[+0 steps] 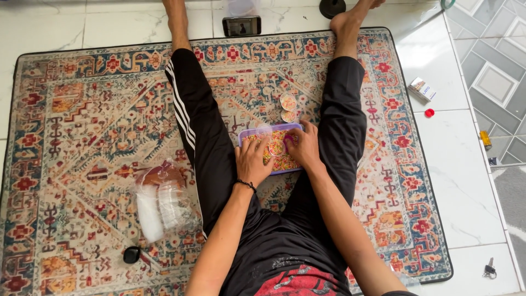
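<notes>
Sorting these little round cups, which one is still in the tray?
The cup between both hands, inside the purple tray; the other two cups sit on the rug beyond it.

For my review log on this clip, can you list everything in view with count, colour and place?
tray of sprinkles: one, purple rim, multicoloured filling, on the rug between the legs
small filled cups: two, clear, beyond the tray
plastic bag of clear cups: one, transparent, rug left of the legs
round black object: one, near the bag
phone: one, black, on the tiles above the rug
small box: one, white, tiles at right
bottle cap: one, red, below the box
keys: one bunch, lower right tiles
rug: one, patterned red and beige
left hand: on the tray, black wristband
right hand: on the tray's right side
</notes>
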